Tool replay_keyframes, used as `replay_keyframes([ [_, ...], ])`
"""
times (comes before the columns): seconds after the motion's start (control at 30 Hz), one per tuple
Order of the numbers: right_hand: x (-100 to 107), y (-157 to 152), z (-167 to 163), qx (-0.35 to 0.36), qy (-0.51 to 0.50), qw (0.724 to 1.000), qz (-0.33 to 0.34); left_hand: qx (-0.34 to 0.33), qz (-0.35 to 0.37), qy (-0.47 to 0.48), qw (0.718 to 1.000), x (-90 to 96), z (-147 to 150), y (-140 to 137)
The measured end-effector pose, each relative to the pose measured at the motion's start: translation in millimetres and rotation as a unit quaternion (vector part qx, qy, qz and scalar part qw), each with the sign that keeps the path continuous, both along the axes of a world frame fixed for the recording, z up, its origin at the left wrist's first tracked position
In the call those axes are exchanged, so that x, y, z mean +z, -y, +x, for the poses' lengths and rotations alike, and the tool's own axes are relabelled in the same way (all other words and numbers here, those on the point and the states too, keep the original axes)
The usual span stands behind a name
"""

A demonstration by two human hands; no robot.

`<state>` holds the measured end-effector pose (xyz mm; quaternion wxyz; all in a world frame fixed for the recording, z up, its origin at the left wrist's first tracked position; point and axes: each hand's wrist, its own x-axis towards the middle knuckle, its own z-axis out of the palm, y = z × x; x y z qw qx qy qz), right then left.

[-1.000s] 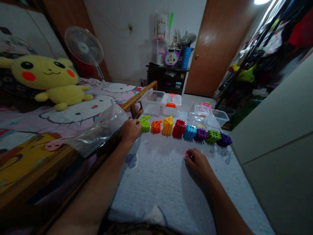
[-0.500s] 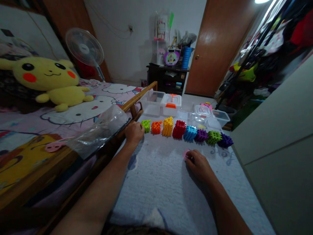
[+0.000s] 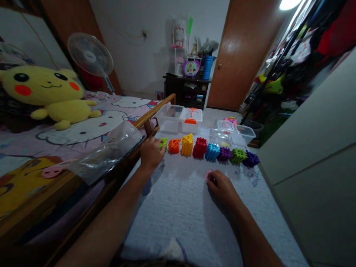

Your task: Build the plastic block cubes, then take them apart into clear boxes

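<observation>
At the left end of a row of stacked plastic building pieces, my left hand (image 3: 151, 152) has its fingers round the lime-green pieces (image 3: 164, 143), covering part of them. My right hand (image 3: 221, 184) is low over the bed cover, pinching a small pink piece (image 3: 207, 175), whose exact shape is partly hidden. Along the row stand orange pieces (image 3: 174, 146), a taller yellow stack (image 3: 187, 145), red pieces (image 3: 200, 148), light blue pieces (image 3: 212, 151), purple pieces (image 3: 224, 154), green pieces (image 3: 238, 156) and dark violet pieces (image 3: 251, 158).
Behind the row are an open clear bin (image 3: 169, 120), a lidded box with an orange latch (image 3: 191, 121) and other clear containers (image 3: 244, 133). A wooden rail (image 3: 154, 111) runs along the left, with a plastic bag (image 3: 108, 152) beside it. A white cabinet (image 3: 311, 148) borders the right.
My left hand has moved onto the lime-green pieces and now covers more of them. My right hand still holds the pink piece. The view has shifted slightly.
</observation>
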<state>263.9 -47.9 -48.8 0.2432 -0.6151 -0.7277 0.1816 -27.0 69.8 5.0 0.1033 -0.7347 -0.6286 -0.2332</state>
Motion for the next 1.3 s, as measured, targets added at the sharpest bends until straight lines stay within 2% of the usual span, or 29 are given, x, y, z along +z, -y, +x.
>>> replay_keyframes([
  [0.1,-1.5,-0.9,-0.8,-0.007,0.004,1.0,0.0,-0.155,-0.025,0.008,0.988,2.3,36.0,27.9],
  [0.2,-2.3,-1.3,-1.3,-0.015,0.005,1.0,0.005,-0.326,-0.132,-0.017,0.936,-9.5,77.1,58.9],
  [0.27,-2.6,-1.4,-1.1,-0.019,0.001,1.0,0.011,-0.384,-0.183,-0.04,0.904,-22.0,100.2,73.7],
  [0.33,-3.5,-2.0,-0.5,-0.022,-0.003,1.0,0.017,-0.392,-0.198,-0.047,0.897,-34.0,117.0,80.8],
  [0.4,-5.5,-3.4,0.5,-0.027,-0.007,0.999,0.02,-0.384,-0.194,-0.038,0.902,-43.4,126.9,81.3],
  [0.57,-3.7,-3.8,3.1,-0.044,-0.026,0.999,0.012,-0.384,-0.164,0.024,0.908,-56.3,128.3,73.8],
  [0.67,16.4,3.2,6.9,-0.033,-0.021,0.999,0.01,-0.396,-0.164,0.055,0.902,-59.7,124.4,70.7],
  [0.83,72.4,2.5,32.3,-0.048,0.002,0.997,0.067,-0.396,-0.179,0.102,0.895,-64.3,122.7,67.2],
  [0.93,94.7,-20.9,61.1,-0.095,0.063,0.989,0.098,-0.395,-0.191,0.092,0.894,-64.2,124.3,64.6],
  [1.0,99.8,-43.2,81.5,-0.135,0.108,0.98,0.096,-0.4,-0.194,0.054,0.894,-60.4,126.8,61.1],
  [1.17,91.5,-96.3,118.2,-0.181,0.184,0.963,0.081,-0.392,-0.212,-0.028,0.895,-48.6,138.7,43.1],
  [1.3,81.7,-125.4,132.5,-0.218,0.203,0.953,0.056,-0.385,-0.197,-0.03,0.901,-53.0,145.4,31.2],
])
